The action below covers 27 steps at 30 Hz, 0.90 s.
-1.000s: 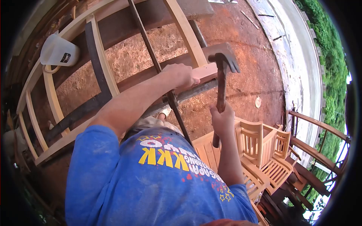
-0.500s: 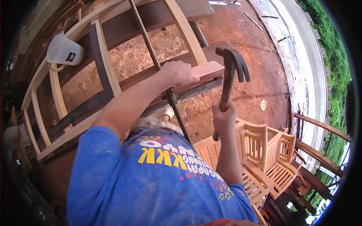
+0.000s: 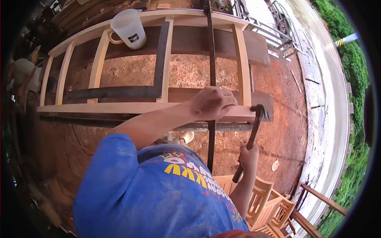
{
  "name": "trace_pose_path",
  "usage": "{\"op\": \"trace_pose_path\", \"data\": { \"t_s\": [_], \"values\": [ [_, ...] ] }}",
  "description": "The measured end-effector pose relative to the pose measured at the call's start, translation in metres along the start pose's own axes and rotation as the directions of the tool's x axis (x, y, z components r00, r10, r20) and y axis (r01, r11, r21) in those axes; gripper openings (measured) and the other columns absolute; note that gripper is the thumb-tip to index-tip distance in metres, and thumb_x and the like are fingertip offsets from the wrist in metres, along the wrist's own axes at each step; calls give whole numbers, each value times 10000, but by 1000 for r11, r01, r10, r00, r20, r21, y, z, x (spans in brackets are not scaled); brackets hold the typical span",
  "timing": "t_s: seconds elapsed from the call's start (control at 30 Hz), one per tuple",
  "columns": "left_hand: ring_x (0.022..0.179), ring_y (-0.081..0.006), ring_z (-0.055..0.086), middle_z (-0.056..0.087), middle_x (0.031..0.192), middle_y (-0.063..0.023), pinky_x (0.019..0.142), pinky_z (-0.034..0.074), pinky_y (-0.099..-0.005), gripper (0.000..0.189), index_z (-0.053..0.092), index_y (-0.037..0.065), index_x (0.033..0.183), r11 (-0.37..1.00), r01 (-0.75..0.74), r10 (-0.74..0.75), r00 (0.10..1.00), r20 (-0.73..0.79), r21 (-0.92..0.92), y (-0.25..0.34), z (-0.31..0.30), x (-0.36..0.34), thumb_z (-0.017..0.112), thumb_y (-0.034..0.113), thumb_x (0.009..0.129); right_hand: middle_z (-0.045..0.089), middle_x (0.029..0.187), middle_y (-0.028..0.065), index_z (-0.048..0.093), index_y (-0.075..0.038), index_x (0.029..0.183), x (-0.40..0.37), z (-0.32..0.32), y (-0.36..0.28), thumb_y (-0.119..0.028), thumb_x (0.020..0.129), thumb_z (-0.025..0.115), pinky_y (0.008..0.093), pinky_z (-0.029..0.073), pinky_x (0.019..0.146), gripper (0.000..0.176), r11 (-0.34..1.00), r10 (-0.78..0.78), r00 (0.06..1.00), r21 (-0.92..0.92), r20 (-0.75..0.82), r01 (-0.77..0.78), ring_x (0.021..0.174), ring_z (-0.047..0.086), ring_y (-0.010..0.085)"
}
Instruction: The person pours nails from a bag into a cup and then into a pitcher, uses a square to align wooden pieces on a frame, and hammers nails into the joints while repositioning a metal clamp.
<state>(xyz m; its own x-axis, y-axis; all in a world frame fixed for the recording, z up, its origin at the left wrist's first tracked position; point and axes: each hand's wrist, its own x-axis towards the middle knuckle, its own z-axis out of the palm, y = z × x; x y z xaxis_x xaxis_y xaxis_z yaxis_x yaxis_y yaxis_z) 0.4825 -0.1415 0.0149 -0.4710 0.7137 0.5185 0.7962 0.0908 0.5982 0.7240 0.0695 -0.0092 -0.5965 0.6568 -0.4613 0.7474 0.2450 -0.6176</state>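
My right hand point(image 3: 249, 158) is closed around the handle of a claw hammer point(image 3: 251, 137). The hammer's dark head is right at the right end of the wooden frame's near rail point(image 3: 131, 107). My left hand point(image 3: 214, 104) is over that rail, close to its right end, with its fingers curled; what they hold, if anything, is hidden. A long dark metal bar point(image 3: 212, 59) crosses the frame and passes under my left hand. A black carpenter's square point(image 3: 158, 67) lies across the slats at the middle of the frame.
A clear plastic pitcher point(image 3: 129, 29) stands at the frame's far side. Dark beams point(image 3: 254, 47) lie beneath the frame. Wooden chairs point(image 3: 260, 194) stand at the lower right. Metal frames point(image 3: 281, 23) are at the far right. A person point(image 3: 24, 71) is at the left edge.
The view has turned, so the frame now lies nearly level across it. The hammer head has come down from above to the rail's end. My left hand has its fingers more curled.
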Motion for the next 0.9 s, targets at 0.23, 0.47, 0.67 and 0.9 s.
{"op": "trace_pose_path", "data": {
  "t_s": [0.23,0.47,0.67,0.9],
  "values": [
    [862,-198,743,774,980,-92,744,584,-325,125,769,48,1066,936,343,-276,855,-439,78,-101,-211,-54,722,114,970,541,630,53,536,-10,1002,-14,32,-25,-91,939,641,339,474,405,147,985,113,993,138,-43,-106,447,567,165],
    [865,-171,759,799,980,-105,759,598,-310,165,783,42,1079,881,473,-332,650,-683,21,-199,-365,-109,721,142,963,522,607,35,516,-47,861,-17,61,-41,-97,939,652,328,473,391,165,959,232,966,194,-117,-207,436,552,157],
    [861,-148,751,794,949,-89,746,590,-297,156,786,36,1060,887,456,-407,687,-603,-79,-202,-357,-114,730,144,962,506,625,7,513,-85,894,-41,63,-84,-130,958,670,314,461,394,175,971,161,957,213,-240,-110,437,526,137],
    [1045,-155,707,738,1128,-70,931,549,-317,558,581,64,1361,526,382,-398,900,176,-760,-102,-229,-95,834,313,931,604,696,32,654,3,1009,-118,140,-269,-155,939,711,270,498,543,181,979,-173,984,120,38,167,557,609,116]
  ]
}}
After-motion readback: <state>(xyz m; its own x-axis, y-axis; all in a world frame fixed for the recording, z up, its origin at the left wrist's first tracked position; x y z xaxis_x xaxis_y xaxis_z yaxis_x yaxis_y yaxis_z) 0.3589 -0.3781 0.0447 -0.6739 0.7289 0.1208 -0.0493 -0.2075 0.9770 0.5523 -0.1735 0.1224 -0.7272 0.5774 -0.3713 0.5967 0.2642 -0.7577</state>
